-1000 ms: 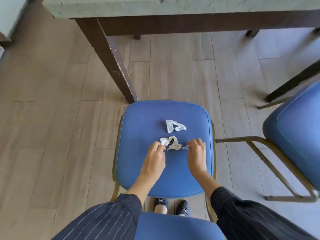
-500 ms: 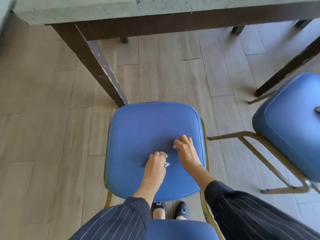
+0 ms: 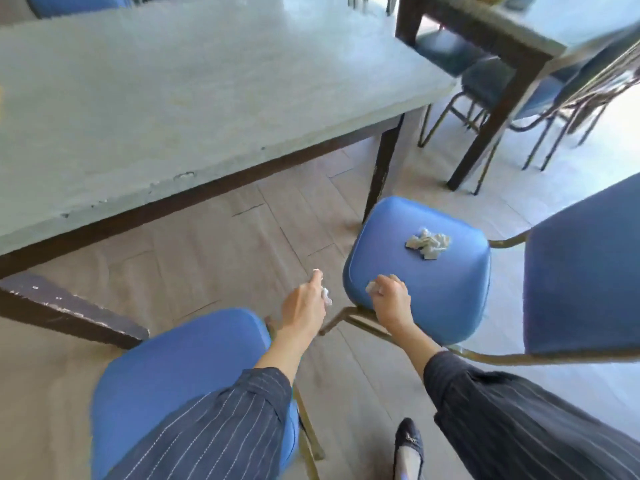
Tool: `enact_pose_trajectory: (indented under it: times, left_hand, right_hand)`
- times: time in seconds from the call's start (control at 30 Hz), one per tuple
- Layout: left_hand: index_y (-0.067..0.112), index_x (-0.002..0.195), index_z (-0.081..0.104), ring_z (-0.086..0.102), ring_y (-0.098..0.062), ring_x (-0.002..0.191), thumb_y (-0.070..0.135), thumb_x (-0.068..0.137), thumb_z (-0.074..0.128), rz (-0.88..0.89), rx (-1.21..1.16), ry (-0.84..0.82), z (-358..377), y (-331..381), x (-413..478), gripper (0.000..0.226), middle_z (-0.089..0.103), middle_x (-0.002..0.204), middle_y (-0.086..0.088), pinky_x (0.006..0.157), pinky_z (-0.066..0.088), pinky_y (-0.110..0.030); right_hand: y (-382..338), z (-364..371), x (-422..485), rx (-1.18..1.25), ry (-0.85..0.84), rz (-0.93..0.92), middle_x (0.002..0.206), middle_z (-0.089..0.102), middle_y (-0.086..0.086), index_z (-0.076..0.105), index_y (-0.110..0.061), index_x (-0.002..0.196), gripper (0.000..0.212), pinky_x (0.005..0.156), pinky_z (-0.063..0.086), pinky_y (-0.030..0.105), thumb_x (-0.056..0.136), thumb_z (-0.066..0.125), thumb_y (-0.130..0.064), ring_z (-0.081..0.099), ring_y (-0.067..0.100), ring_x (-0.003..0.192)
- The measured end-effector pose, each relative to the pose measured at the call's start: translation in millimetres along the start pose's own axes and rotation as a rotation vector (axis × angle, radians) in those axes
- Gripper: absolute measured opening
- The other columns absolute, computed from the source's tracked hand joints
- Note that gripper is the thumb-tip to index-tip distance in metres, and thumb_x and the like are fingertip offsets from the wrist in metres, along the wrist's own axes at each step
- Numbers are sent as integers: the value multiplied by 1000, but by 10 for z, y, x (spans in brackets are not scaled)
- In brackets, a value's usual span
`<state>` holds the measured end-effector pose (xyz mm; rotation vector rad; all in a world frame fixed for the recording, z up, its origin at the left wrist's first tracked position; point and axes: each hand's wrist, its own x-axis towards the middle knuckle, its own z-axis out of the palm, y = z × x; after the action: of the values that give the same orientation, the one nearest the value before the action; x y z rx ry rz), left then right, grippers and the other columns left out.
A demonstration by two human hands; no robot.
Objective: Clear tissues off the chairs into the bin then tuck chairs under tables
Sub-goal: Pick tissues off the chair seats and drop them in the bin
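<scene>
Holding small wads of tissue in both hands, the person stands between two blue chairs beside a grey table (image 3: 180, 98).

The left hand (image 3: 304, 306) is curled around a white tissue scrap (image 3: 325, 295), poised over the floor between the chairs; the right hand (image 3: 391, 299) is closed on another tissue scrap (image 3: 371, 287) and sits above the near edge of the right chair's seat (image 3: 433, 285). A crumpled tissue (image 3: 429, 243) lies loose on that seat, toward its far side, well apart from both hands. The near chair (image 3: 166, 368) at lower left shows a bare blue seat, partly covered by a dark pinstriped sleeve (image 3: 221, 427). Both chairs stand clear of the table edge, not tucked under it. A second table (image 3: 519, 32) and more chairs stand at upper right.
</scene>
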<state>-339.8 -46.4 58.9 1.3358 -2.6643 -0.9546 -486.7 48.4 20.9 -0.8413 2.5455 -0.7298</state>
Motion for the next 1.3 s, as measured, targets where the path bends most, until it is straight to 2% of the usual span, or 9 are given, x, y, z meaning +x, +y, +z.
enact_pose_trajectory:
  times: [0.13,0.3,0.37,0.47,0.6,0.73,0.9,1.07,1.3]
  left_hand:
    - [11,113,48,63,-31,87,-1,85,43,76,-45,34,447,805,715,31,69,94,-5,68,44,-33]
    - [13,123,44,60,-33,92,-3,84,41,95,-70,-16,1218,1549,1643,42,57,107,-11,79,49,-46]
    - [17,126,44,59,-36,94,-2,85,42,92,-45,-48,1478,1728,1921,45,52,113,-9,78,50,-47]
    - [25,133,39,57,-35,91,-1,87,43,86,20,-127,1779,1822,2225,53,46,114,-8,73,51,-46]
    - [21,129,44,57,-35,86,7,88,50,17,56,-202,2050,1740,2414,43,41,112,-9,68,49,-42]
    - [8,93,50,55,-35,77,7,89,51,-42,108,-149,2172,1682,2382,4,41,104,-10,60,44,-42]
    - [3,88,57,51,-24,71,16,85,66,-131,59,-63,2052,1539,2159,17,53,96,-12,54,36,-29]
    - [5,93,60,47,-14,68,18,84,68,-85,39,26,1648,1544,1943,17,57,92,-8,46,26,-15]
    - [6,85,58,53,-24,71,10,82,66,-87,28,193,430,1451,1417,9,64,89,-15,59,35,-30]
  right_hand:
    - [674,-526,858,139,95,52,92,59,30,63,7,80,10,76,37,37,81,53,6,54,42,90]
    - [1581,-754,1830,104,114,114,102,51,25,59,5,95,17,71,26,29,81,50,4,46,40,97]
    - [1811,-731,2106,56,42,59,106,48,17,56,0,100,21,73,29,30,80,57,-5,42,35,100]
    - [1934,-611,2379,-38,-127,-20,119,40,3,47,-16,115,47,77,42,36,74,66,-28,33,28,109]
    - [1995,-345,2490,-189,-177,-119,134,33,-2,36,-30,133,65,81,45,40,74,62,-38,31,29,119]
    - [2124,-193,2388,-181,-125,-193,122,44,-4,52,-36,118,46,79,38,35,75,60,-23,39,29,104]
    - [2264,-325,2231,-99,-149,-292,93,53,0,58,-17,90,9,74,20,23,82,62,-20,42,30,94]
    - [1922,-585,2125,-39,-180,-270,80,48,3,58,-4,80,28,74,30,30,79,73,-27,40,27,84]
    - [692,-880,1773,67,-161,-405,91,44,8,59,-3,83,18,71,42,36,79,71,-15,41,27,81]
